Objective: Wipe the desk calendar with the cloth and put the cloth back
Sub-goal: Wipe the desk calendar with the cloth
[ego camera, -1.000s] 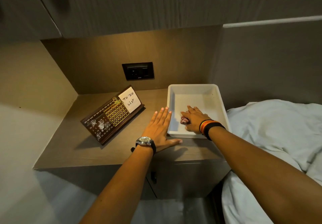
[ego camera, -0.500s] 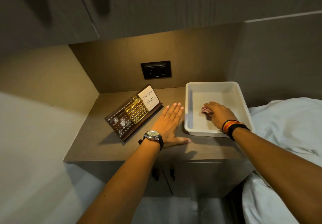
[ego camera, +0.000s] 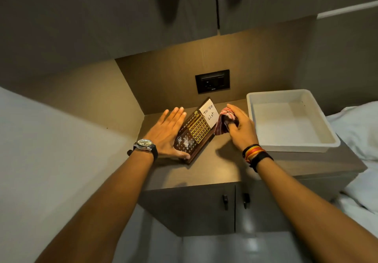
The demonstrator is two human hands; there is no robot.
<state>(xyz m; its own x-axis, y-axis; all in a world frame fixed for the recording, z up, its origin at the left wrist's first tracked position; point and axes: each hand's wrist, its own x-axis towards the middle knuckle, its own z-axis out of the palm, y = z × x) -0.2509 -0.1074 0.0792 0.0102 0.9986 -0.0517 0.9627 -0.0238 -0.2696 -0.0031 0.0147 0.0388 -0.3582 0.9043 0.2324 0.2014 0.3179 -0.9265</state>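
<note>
The dark wooden desk calendar [ego camera: 194, 131] leans tilted on the bedside cabinet top, with a gold number grid and a white "To Do List" card at its upper end. My left hand [ego camera: 165, 133] lies flat against its left side, fingers straight, thumb at its lower front corner. My right hand [ego camera: 240, 127] holds a bunched red-and-white striped cloth [ego camera: 223, 122] right beside the calendar's right edge. The white tray [ego camera: 319, 138] at the right holds nothing.
A black wall socket [ego camera: 212, 81] sits on the back panel above the calendar. The cabinet top [ego camera: 216, 168] has two doors with small dark handles below. Overhead cupboards hang above. White bedding [ego camera: 360, 127] lies to the right, a pale wall to the left.
My right hand lifted the cloth out of the tray and carried it left to the calendar. My left hand moved from the bare cabinet top to the calendar's left side. The camera turned right.
</note>
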